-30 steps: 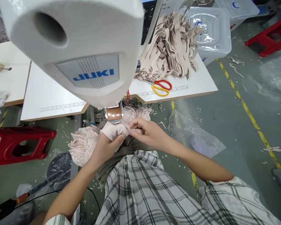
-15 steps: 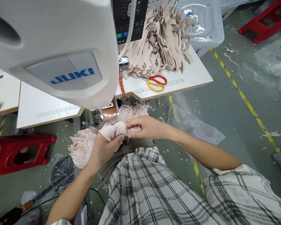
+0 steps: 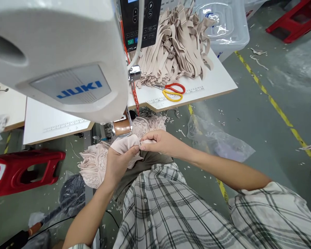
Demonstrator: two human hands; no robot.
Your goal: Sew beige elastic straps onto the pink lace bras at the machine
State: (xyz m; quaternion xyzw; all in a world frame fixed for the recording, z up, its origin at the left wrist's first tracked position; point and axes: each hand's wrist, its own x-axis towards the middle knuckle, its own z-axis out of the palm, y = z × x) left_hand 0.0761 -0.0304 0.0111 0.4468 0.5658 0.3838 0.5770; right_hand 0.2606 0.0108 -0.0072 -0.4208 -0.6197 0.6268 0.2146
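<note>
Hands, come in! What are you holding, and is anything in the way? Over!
Left hand gripping pale fabric. Right hand close beside, pinching a pale strip. Sewing machine just beyond, hiding part of white tabletop.

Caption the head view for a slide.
Left hand and right hand hold pale fabric by a JUKI machine, scissors on the tabletop.

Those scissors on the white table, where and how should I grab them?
Likely by the red and yellow handle loops, from the near right: the scissors lie flat with loops pointing right, while the blades point left, close to the beige strips.
</note>
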